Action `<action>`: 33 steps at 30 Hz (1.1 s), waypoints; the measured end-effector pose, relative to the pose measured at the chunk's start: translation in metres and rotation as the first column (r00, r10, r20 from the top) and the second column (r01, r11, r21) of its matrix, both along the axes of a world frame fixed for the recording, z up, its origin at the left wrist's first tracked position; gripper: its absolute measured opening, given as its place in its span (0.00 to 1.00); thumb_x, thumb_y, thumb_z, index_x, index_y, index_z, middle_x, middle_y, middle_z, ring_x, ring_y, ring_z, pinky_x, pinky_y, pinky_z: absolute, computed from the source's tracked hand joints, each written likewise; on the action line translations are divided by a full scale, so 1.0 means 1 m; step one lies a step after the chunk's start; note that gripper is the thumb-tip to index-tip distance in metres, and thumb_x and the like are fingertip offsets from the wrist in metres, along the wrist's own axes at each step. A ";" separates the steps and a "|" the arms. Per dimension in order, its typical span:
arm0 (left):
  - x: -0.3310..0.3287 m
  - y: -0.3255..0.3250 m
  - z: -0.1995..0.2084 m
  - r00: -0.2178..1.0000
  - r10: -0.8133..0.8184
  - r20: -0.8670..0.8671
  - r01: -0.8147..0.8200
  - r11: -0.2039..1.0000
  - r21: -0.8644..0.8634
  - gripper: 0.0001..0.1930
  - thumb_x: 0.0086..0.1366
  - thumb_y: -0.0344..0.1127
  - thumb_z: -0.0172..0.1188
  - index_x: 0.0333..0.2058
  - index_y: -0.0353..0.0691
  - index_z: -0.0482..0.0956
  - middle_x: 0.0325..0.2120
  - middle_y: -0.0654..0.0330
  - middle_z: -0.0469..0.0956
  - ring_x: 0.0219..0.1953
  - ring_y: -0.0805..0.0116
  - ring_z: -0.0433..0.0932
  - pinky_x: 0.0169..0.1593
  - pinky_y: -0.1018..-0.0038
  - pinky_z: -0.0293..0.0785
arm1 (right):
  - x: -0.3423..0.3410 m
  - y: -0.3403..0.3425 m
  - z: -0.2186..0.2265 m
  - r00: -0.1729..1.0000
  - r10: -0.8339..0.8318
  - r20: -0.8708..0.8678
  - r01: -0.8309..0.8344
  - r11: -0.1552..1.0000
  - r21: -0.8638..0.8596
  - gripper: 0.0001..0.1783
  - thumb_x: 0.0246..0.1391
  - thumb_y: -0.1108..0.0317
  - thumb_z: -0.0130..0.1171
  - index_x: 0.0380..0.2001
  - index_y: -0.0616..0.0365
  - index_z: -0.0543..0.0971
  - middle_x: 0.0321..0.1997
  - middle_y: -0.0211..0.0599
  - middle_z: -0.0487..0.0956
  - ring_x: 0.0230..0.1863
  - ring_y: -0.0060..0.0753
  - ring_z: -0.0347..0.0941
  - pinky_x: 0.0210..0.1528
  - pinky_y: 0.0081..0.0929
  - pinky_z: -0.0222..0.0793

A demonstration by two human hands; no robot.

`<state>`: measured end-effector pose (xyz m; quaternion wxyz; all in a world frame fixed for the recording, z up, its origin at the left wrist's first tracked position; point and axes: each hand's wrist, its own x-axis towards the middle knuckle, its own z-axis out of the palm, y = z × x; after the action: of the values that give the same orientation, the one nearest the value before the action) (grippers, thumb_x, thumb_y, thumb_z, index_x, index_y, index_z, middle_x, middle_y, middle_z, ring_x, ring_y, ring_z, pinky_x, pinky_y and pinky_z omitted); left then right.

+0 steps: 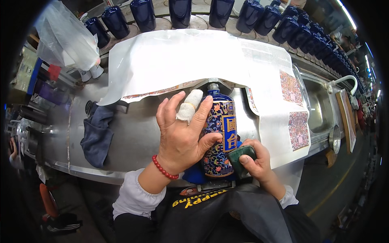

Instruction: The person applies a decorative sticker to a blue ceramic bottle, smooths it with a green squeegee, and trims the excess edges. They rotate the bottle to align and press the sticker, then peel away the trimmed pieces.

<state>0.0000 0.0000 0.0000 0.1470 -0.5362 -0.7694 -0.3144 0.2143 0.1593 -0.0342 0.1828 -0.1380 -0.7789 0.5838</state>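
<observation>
Bottle [229, 133] long axis runs away from me: left grip [180, 135] half-spread on its left, right grip [257, 162] clamping green block [239, 160] lower-right.

To my left, a rumpled dark cloth [97, 135] lies on the metal table [135, 139], and behind it I see a cloudy plastic bag [63, 36]. Ahead of me, shiny blue bottles [180, 14] stand in a long row. To my right is a metal sink [317, 106] with a pale curved tap [349, 77] beside it. Beyond, a yellow line [334, 187] marks the floor, and a bright tube light [347, 14] glows overhead.
</observation>
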 end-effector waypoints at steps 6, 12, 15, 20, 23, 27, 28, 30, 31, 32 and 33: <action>0.010 -0.006 0.007 0.998 0.058 -0.038 -0.058 0.998 0.003 0.35 0.71 0.66 0.49 0.61 0.43 0.79 0.52 0.50 0.78 0.65 0.47 0.60 0.69 0.47 0.50 | 0.004 -0.007 0.005 1.000 0.006 -0.013 -0.006 1.000 -0.005 0.17 0.60 0.61 0.66 0.42 0.65 0.77 0.33 0.39 0.79 0.33 0.30 0.75 0.38 0.25 0.71; 0.016 -0.013 0.016 0.992 0.109 -0.056 -0.112 0.993 -0.043 0.39 0.69 0.68 0.51 0.61 0.37 0.76 0.52 0.45 0.77 0.64 0.44 0.62 0.68 0.44 0.51 | 0.002 -0.008 0.008 1.000 0.008 -0.026 -0.008 1.000 -0.011 0.16 0.61 0.62 0.66 0.43 0.64 0.77 0.34 0.37 0.79 0.34 0.27 0.75 0.39 0.24 0.70; 0.036 -0.030 0.025 0.995 -0.077 0.059 0.081 0.994 -0.068 0.45 0.61 0.70 0.60 0.65 0.39 0.72 0.60 0.42 0.71 0.66 0.40 0.59 0.70 0.41 0.48 | 0.005 -0.006 0.012 0.999 -0.009 -0.040 0.005 0.994 -0.105 0.14 0.63 0.62 0.65 0.43 0.62 0.77 0.35 0.33 0.79 0.36 0.22 0.74 0.40 0.23 0.70; 0.085 -0.027 0.013 0.984 -0.168 -0.062 0.143 0.947 -0.289 0.50 0.53 0.63 0.72 0.70 0.46 0.66 0.69 0.42 0.61 0.73 0.38 0.52 0.74 0.39 0.36 | 0.002 -0.001 0.012 0.983 -0.143 -0.117 0.081 0.902 -0.425 0.11 0.67 0.66 0.62 0.46 0.61 0.76 0.38 0.27 0.81 0.39 0.14 0.73 0.43 0.16 0.71; 0.082 -0.027 -0.002 0.978 -0.128 -0.164 0.086 0.967 -0.242 0.50 0.55 0.61 0.71 0.70 0.41 0.64 0.68 0.41 0.63 0.72 0.36 0.56 0.74 0.39 0.36 | 0.003 0.005 0.013 0.967 -0.223 -0.125 0.150 0.890 -0.431 0.14 0.68 0.67 0.60 0.52 0.62 0.76 0.43 0.29 0.81 0.43 0.16 0.74 0.47 0.17 0.71; 0.073 -0.043 -0.019 0.994 -0.099 0.044 0.102 0.992 -0.071 0.50 0.58 0.60 0.70 0.70 0.33 0.62 0.65 0.40 0.67 0.71 0.33 0.58 0.73 0.36 0.39 | 0.008 0.016 0.014 0.962 -0.208 -0.178 0.179 0.970 -0.165 0.20 0.68 0.71 0.56 0.62 0.64 0.72 0.55 0.40 0.80 0.51 0.24 0.76 0.52 0.21 0.73; 0.068 -0.048 -0.022 0.984 -0.142 0.105 0.144 0.989 -0.013 0.53 0.58 0.61 0.70 0.70 0.27 0.59 0.64 0.37 0.67 0.70 0.29 0.58 0.72 0.34 0.42 | 0.006 0.017 0.013 0.954 -0.194 -0.229 0.182 0.980 -0.075 0.21 0.68 0.72 0.56 0.62 0.64 0.72 0.58 0.43 0.78 0.51 0.27 0.77 0.52 0.23 0.73; 0.072 -0.051 -0.026 0.984 -0.086 0.157 0.094 0.995 -0.043 0.55 0.58 0.61 0.70 0.70 0.26 0.56 0.64 0.36 0.66 0.69 0.30 0.60 0.71 0.34 0.43 | 0.006 0.018 0.012 0.964 -0.114 -0.239 0.083 0.987 -0.134 0.23 0.65 0.81 0.52 0.63 0.64 0.72 0.71 0.49 0.70 0.60 0.34 0.75 0.59 0.29 0.73; 0.074 -0.051 -0.027 0.985 -0.075 0.157 0.080 0.997 -0.023 0.56 0.57 0.61 0.71 0.70 0.25 0.55 0.64 0.35 0.66 0.69 0.30 0.60 0.71 0.34 0.43 | 0.004 0.018 0.010 0.969 -0.064 -0.237 0.071 0.997 0.018 0.24 0.65 0.79 0.53 0.64 0.64 0.71 0.71 0.52 0.69 0.63 0.40 0.73 0.62 0.32 0.71; 0.076 -0.050 -0.028 0.986 -0.058 0.156 0.069 0.995 -0.066 0.57 0.58 0.60 0.71 0.71 0.24 0.52 0.64 0.36 0.67 0.69 0.32 0.62 0.72 0.35 0.42 | 0.004 0.017 0.009 0.973 -0.015 -0.231 0.056 0.984 0.170 0.25 0.65 0.78 0.54 0.65 0.65 0.70 0.71 0.54 0.68 0.65 0.46 0.71 0.64 0.35 0.68; 0.076 -0.049 -0.029 0.989 -0.056 0.135 0.069 0.993 -0.091 0.58 0.58 0.59 0.71 0.71 0.23 0.49 0.63 0.36 0.68 0.68 0.34 0.64 0.72 0.36 0.41 | 0.003 0.016 0.008 0.975 0.030 -0.221 0.042 0.948 0.317 0.26 0.65 0.76 0.55 0.66 0.65 0.69 0.71 0.57 0.67 0.67 0.52 0.69 0.67 0.39 0.66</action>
<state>0.0756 -0.0486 -0.0291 0.0598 -0.5445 -0.7743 -0.3168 0.2169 0.1755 -0.0264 0.2907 -0.0425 -0.8372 0.4613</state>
